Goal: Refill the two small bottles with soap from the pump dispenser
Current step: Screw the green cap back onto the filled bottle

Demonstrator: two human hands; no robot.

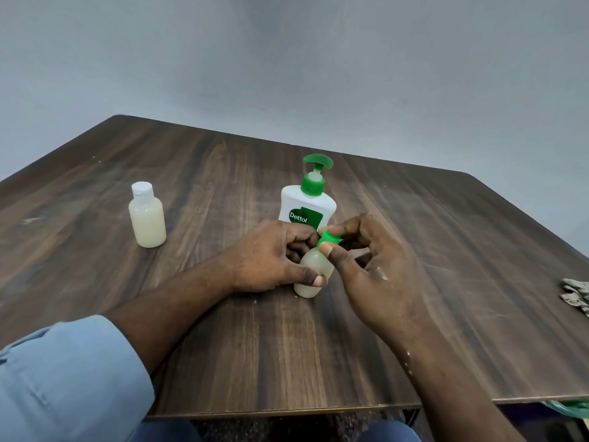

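A small clear bottle (311, 270) of pale soap stands on the dark wooden table (223, 330), tilted slightly. My left hand (274, 256) wraps its body. My right hand (373, 266) pinches its green cap (330, 239) between thumb and fingers at the neck. Just behind them stands the white pump dispenser (307, 202) with a green pump head. A second small bottle (147, 215) with a white flip cap, filled with pale soap, stands alone at the left.
A crumpled patterned cloth (577, 296) lies at the table's right edge. The front table edge (287, 409) runs close to my lap. A grey wall rises behind the table.
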